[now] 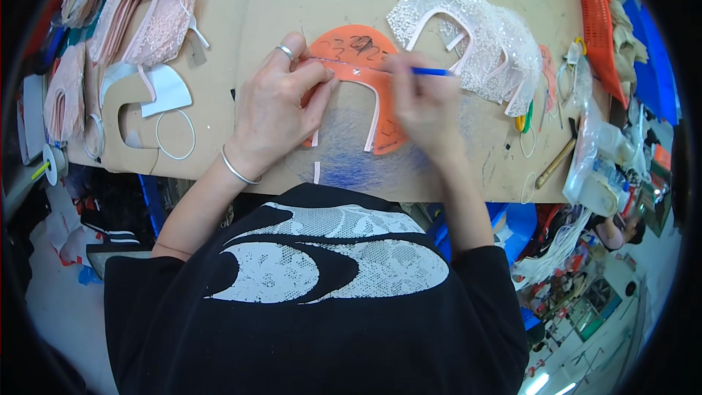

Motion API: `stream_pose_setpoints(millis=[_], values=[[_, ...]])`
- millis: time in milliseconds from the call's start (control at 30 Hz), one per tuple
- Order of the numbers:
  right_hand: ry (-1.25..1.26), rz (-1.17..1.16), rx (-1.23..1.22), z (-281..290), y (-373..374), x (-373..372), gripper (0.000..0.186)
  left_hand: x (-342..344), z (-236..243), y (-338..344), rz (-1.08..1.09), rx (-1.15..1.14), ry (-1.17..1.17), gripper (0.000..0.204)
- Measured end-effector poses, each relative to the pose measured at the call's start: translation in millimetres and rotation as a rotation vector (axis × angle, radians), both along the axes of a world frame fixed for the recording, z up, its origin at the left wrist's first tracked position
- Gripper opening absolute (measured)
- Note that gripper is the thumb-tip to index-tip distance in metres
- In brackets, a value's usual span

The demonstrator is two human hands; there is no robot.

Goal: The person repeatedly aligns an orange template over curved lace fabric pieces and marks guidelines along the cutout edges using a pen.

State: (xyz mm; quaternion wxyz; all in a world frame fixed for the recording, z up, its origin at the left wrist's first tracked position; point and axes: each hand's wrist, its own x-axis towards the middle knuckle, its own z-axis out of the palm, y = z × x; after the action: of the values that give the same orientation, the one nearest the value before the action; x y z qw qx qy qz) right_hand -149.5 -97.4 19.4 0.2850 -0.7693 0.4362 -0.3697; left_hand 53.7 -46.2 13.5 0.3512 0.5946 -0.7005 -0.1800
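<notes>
Orange template (pixel 358 47) under left hand (pixel 274 106), pen (pixel 431 72) in right hand (pixel 420 99)

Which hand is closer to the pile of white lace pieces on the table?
Right. The right hand holds a blue pen just beside the white lace pile; the left hand presses the orange template farther away.

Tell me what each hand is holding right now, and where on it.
The right hand holds a blue pen near its writing end. The left hand grips nothing; its fingers press flat on the orange template along the arch's top.
</notes>
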Motion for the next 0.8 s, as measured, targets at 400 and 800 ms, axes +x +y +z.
stream_pose_setpoints(millis=[400,800], values=[[-0.406,0.003,0.323,-7,11,45,0.011,14,12,30,-0.055,0.041,-0.230,0.038],[-0.256,0.360,0.125,-7,26,50,0.005,22,-2,49,-0.027,0.119,-0.247,0.063]])
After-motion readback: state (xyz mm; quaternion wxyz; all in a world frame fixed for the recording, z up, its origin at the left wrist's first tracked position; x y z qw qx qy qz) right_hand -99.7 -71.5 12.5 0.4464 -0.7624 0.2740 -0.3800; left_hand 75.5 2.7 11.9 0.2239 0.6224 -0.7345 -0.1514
